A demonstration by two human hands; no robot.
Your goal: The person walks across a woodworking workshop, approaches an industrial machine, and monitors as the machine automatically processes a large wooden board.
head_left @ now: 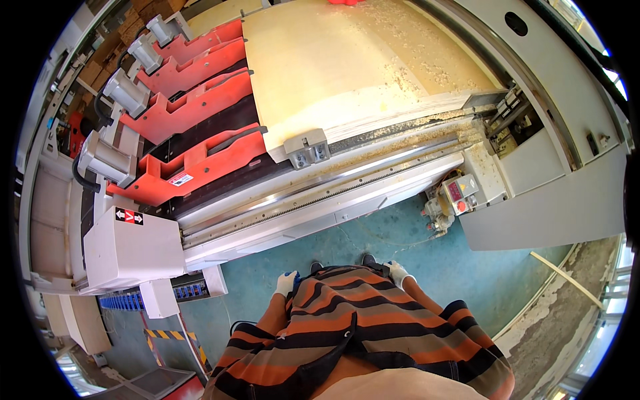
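My left hand (287,283), in a white work glove with blue on it, hangs beside my striped shirt (373,313). On the other side of the shirt my right hand (399,273) hangs low in a white glove. Both hands are small in view, and their fingers are too unclear to tell whether they are curled. Neither hand touches the large machine (320,227) in front of me. On its bed lies a broad stack of pale yellow boards (333,67), strewn with wood chips on the right. A metal clamp block (307,149) sits at the stack's near edge.
Several red clamp arms (200,160) with silver cylinders (109,159) line the left. A white housing (130,247) stands at the rail's left end. A small control box with a red button (460,200) sits right. A yellow-black striped barrier (167,335) stands lower left on green floor (293,250).
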